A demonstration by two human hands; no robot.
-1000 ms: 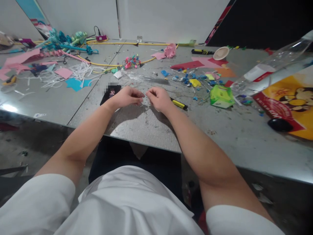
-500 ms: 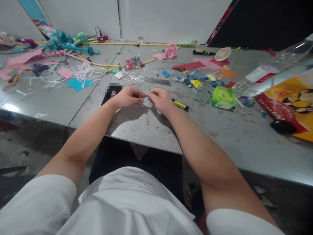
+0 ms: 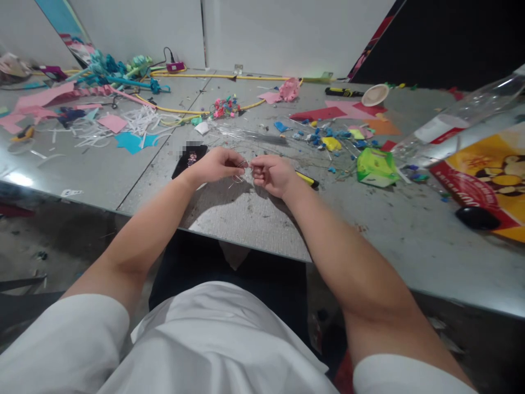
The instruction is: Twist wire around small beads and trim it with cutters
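Note:
Thin bent wire (image 3: 237,178) with small loops shows between my two hands, just above the grey table. My left hand (image 3: 219,165) pinches it between thumb and fingers. My right hand (image 3: 274,174) is turned so its curled fingers show, with thumb and forefinger closed at the wire's other end. A dark phone-like object (image 3: 188,158) lies partly under my left wrist. Beside my right wrist is a yellow and black cutter (image 3: 305,179). Straight loose wires (image 3: 252,134) lie in a bundle beyond my hands.
Blue and yellow clay bits (image 3: 324,135), a green packet (image 3: 376,167), a plastic bottle (image 3: 459,117) and a yellow bag (image 3: 488,175) are on the right. Paper strips (image 3: 137,120) and pink paper (image 3: 45,101) cover the left. The table's front edge (image 3: 246,247) is near my body.
My right hand has rotated, so its curled fingers now face the camera, and it sits slightly lower. My left hand keeps its pinch on the wire. The view has shifted slightly.

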